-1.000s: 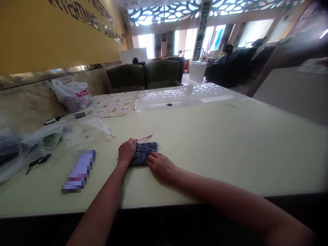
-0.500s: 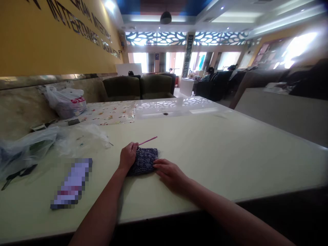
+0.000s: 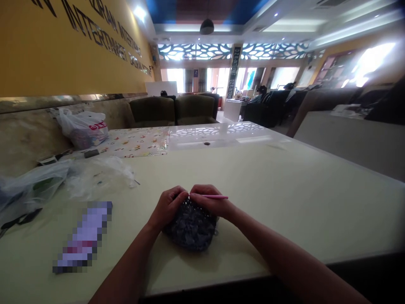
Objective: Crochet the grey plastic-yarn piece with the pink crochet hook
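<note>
A dark blue-grey piece of crochet work [image 3: 191, 228] hangs below my two hands, just over the pale table [image 3: 284, 198]. My left hand [image 3: 171, 202] is closed on its upper left edge, thumb on top. In my right hand [image 3: 210, 200] is a pink crochet hook [image 3: 218, 196], its handle pointing right. The hook's tip is hidden at the top edge of the work, where the fingertips of both hands almost meet.
Left of my arms lies a blurred-out purple item [image 3: 85, 234]. Beyond it are clear plastic bags [image 3: 101, 177] and dark scissors-like handles [image 3: 25, 217]. A filled white carrier bag [image 3: 84, 128] stands by the wall, beside a patterned cloth [image 3: 139, 141]. Armchairs [image 3: 194, 109] stand behind the table.
The crochet work has turned and come nearer to me. My right hand has moved up to its top edge and now holds the hook, which was at my left hand before.
</note>
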### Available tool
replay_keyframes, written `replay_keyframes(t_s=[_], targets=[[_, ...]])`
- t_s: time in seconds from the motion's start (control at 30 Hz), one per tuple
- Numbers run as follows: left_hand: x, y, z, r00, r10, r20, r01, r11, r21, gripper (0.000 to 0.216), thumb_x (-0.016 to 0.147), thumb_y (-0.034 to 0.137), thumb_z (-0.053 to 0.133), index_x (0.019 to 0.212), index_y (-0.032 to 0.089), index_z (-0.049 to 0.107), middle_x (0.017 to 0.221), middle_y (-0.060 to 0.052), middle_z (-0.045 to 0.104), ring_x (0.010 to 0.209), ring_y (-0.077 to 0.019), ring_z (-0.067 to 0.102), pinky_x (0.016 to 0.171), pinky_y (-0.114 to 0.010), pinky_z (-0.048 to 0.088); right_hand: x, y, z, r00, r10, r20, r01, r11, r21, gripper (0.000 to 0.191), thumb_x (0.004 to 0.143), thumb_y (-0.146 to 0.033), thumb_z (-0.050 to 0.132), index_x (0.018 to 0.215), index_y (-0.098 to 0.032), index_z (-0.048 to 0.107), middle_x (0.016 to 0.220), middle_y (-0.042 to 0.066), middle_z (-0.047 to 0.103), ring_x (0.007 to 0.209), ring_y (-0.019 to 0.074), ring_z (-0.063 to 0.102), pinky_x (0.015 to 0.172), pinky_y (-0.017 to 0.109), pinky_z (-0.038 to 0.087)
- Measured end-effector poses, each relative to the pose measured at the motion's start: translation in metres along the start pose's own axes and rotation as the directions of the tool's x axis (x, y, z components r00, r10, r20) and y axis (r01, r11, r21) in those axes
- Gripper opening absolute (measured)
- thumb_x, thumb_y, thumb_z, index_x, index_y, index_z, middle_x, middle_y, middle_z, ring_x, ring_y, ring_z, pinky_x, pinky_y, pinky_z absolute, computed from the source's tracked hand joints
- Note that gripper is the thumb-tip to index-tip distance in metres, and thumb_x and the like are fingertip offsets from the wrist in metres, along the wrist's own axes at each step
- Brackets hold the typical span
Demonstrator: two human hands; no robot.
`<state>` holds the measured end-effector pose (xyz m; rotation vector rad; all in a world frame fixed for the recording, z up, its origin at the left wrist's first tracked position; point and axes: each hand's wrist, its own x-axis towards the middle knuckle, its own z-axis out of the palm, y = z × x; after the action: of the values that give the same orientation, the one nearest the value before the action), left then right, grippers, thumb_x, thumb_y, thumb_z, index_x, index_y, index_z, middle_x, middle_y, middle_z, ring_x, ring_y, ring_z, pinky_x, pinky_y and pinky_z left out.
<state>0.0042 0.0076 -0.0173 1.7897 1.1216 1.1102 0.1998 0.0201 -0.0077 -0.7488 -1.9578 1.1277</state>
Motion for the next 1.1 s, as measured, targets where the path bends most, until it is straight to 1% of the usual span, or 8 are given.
replay_keyframes(t_s=[0.1,0.2,0.37,0.53,0.7,0.77,0.9,1.1], targets=[[-0.001,-0.001,-0.002,0.999,-0.047,0.009,0.048,0.993,-0.108,0.028,0.088,0.040,0.064,0.104,0.017,0.069,0.091,-0.003,0.068,0.086,-0.0175,0.061,0.080,-0.027,0.046,-0.004,0.007,0.008,0.992,-0.074,-0.105,0.064,0.993,-0.098,0.028,0.095,-0.037,0.054,0.077,-0.016,0.060,0.067,-0.003,0.055,0.061,0.0090,0.046,0.057,0.021,0.038],[-0.003,-0.002,-0.002,0.993,-0.100,0.069,0.115,0.961,-0.253,0.044,0.083,0.034,0.069,0.125,0.020,0.064,0.097,-0.004,0.068,0.089,-0.0173,0.063,0.082,-0.028,0.047,-0.010,0.014,0.012,0.968,-0.179,-0.174,0.134,0.961,-0.241,0.025,0.096,-0.033,0.052,0.081,-0.016,0.062,0.074,0.000,0.061,0.065,0.0106,0.052,0.062,0.023,0.042],[-0.004,0.007,0.003,0.969,-0.207,0.135,0.247,0.842,-0.479,0.059,0.075,0.025,0.079,0.132,0.024,0.064,0.095,-0.001,0.067,0.090,-0.0149,0.060,0.089,-0.029,0.044,-0.013,0.013,0.005,0.929,-0.342,-0.143,0.271,0.890,-0.367,0.020,0.098,-0.029,0.051,0.105,-0.020,0.067,0.090,0.005,0.065,0.074,0.0122,0.061,0.068,0.025,0.047],[0.009,0.021,-0.008,0.958,-0.192,0.214,0.266,0.875,-0.404,0.054,0.076,0.027,0.078,0.129,0.026,0.067,0.094,-0.001,0.067,0.095,-0.0165,0.058,0.092,-0.030,0.041,-0.015,0.008,-0.004,0.931,-0.323,-0.168,0.264,0.917,-0.298,0.018,0.100,-0.024,0.050,0.104,-0.020,0.066,0.095,0.004,0.064,0.084,0.0127,0.063,0.076,0.025,0.048],[0.015,0.016,-0.025,0.922,-0.225,0.315,0.317,0.906,-0.281,0.053,0.077,0.031,0.078,0.128,0.030,0.067,0.087,0.001,0.061,0.079,-0.0126,0.051,0.070,-0.025,0.038,-0.014,0.008,-0.010,0.957,-0.217,-0.190,0.201,0.974,-0.101,0.017,0.099,-0.024,0.052,0.103,-0.021,0.068,0.096,0.003,0.063,0.086,0.0122,0.061,0.077,0.024,0.048],[0.012,0.008,-0.028,0.913,-0.236,0.333,0.337,0.896,-0.290,0.055,0.077,0.031,0.078,0.130,0.032,0.066,0.086,0.001,0.059,0.077,-0.0120,0.049,0.068,-0.025,0.036,-0.013,0.007,-0.013,0.971,-0.184,-0.154,0.180,0.983,-0.043,0.017,0.098,-0.025,0.053,0.101,-0.020,0.070,0.096,0.003,0.064,0.085,0.0124,0.061,0.077,0.024,0.048],[0.007,-0.003,-0.032,0.908,-0.223,0.355,0.362,0.845,-0.393,0.052,0.076,0.028,0.077,0.127,0.030,0.069,0.090,0.000,0.061,0.083,-0.0140,0.052,0.076,-0.026,0.039,-0.013,0.003,-0.019,0.991,-0.133,-0.002,0.133,0.991,0.032,0.021,0.099,-0.028,0.053,0.105,-0.020,0.072,0.102,0.006,0.068,0.091,0.0146,0.064,0.080,0.027,0.050],[0.006,-0.006,-0.036,0.899,-0.202,0.388,0.375,0.814,-0.445,0.048,0.075,0.024,0.072,0.122,0.024,0.072,0.088,-0.003,0.060,0.081,-0.0160,0.054,0.074,-0.028,0.041,-0.014,-0.007,-0.029,0.970,-0.110,0.216,0.098,0.993,0.065,0.027,0.100,-0.030,0.051,0.118,-0.019,0.069,0.111,0.009,0.067,0.101,0.0168,0.065,0.089,0.031,0.052]])
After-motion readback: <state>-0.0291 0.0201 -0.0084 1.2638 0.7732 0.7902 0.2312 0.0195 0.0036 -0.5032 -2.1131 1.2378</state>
